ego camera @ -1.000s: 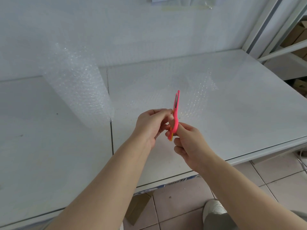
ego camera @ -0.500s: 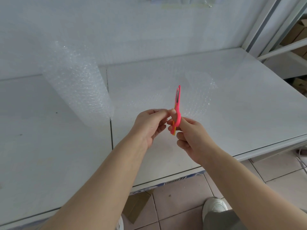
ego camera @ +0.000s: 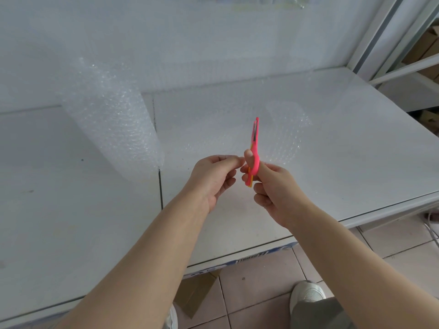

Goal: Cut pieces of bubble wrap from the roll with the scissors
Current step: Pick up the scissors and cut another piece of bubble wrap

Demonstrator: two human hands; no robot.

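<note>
Nearest you, your right hand (ego camera: 273,186) gripped the scissors (ego camera: 254,148) upright above the table (ego camera: 356,150), blades nearly together. Your left hand (ego camera: 211,179) curled its fingers beside them; whether it pinched anything, I could not tell. Beyond, the sheet (ego camera: 282,143) lay flat, seemingly uncut from the roll (ego camera: 111,119), so cutting looked ahead.

The slim pink plastic scissors (ego camera: 254,148) are bright pink, with a thin grey blade strip near the tip and orange-yellow at the handle's lower end. The cylindrical clear bubble-wrap roll (ego camera: 111,119) at the surface's back left is colourless and dotted all over with small glinting bubbles. The same dots cover the flat clear bubble-wrap sheet (ego camera: 287,138) mid-surface. The smooth white table (ego camera: 71,222) is plain, with 1 dark seam. Below its front edge, pinkish-beige floor tiles (ego camera: 261,279) show pale grout lines.
</note>
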